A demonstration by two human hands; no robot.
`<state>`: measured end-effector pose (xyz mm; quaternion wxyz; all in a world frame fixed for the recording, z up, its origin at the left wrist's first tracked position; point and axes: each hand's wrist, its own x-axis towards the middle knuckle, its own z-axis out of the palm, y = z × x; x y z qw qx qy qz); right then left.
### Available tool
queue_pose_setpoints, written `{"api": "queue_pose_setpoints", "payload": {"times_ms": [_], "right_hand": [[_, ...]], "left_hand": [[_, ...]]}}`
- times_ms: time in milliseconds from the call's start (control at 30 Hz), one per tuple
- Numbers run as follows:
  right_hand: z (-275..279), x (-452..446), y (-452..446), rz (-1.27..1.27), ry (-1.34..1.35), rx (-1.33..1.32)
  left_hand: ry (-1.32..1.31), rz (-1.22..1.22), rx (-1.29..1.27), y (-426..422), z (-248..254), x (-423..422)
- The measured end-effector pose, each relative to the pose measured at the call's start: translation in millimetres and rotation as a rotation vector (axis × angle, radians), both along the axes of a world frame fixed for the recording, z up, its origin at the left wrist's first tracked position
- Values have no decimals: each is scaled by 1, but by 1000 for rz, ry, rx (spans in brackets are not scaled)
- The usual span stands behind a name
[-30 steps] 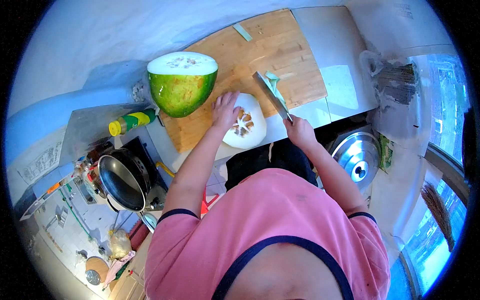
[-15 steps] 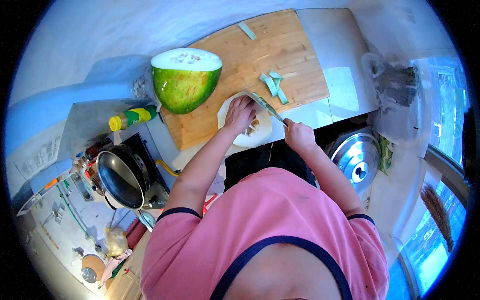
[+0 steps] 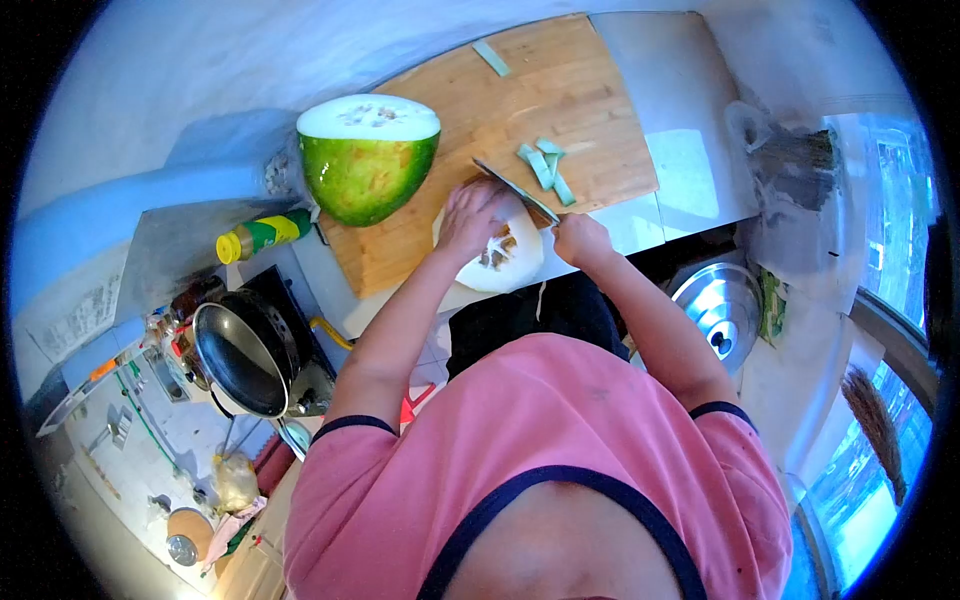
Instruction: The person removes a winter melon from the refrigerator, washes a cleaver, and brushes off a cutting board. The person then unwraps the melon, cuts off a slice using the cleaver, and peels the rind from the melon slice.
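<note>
My left hand (image 3: 470, 220) presses its fingers on the upper left of a thick round winter melon slice (image 3: 518, 258), white with brown seeds in a hollow middle. The slice lies at the near edge of a wooden cutting board (image 3: 590, 95). In my right hand (image 3: 583, 241) is the handle of a kitchen knife (image 3: 515, 188). Its blade slants up and left along the slice's far edge, close to my left fingers. Whether the blade touches the slice, I cannot tell. Several pale green peel strips (image 3: 545, 165) lie beyond the knife.
A large cut winter melon (image 3: 368, 170) stands at the board's left, cut face up. Another peel strip (image 3: 491, 57) lies at the far edge. A yellow-capped bottle (image 3: 264, 236) and a wok (image 3: 242, 355) are at left; a metal lid (image 3: 718, 318) is at right.
My right hand has moved slightly left and up with the knife. The blade has turned and shows narrower, a little farther from the slice's middle. More of the seeds show.
</note>
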<state>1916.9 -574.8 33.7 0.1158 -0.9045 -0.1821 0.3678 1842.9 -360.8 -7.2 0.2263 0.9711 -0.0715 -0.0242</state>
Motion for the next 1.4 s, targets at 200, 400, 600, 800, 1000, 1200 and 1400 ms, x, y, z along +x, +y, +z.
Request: {"api": "queue_pose_setpoints", "payload": {"times_ms": [200,400,600,800,1000,1200,1400], "right_hand": [[21,20,-5,-23,-180,171],[45,36,-40,-62,-375,256],[52,28,-100,-182,-346,239],[72,24,-133,-296,-305,199],[67,35,-135,-319,-313,239],[41,40,-134,-282,-313,217],[42,40,-128,-285,-288,219]], "left_hand": [[210,280,64,22,-14,-9],[356,290,120,26,-10,-2],[560,465,-194,17,36,8],[513,439,-396,10,33,54],[531,445,-567,-10,42,160],[399,903,-206,39,-48,250],[149,1003,-80,24,-63,288]]}}
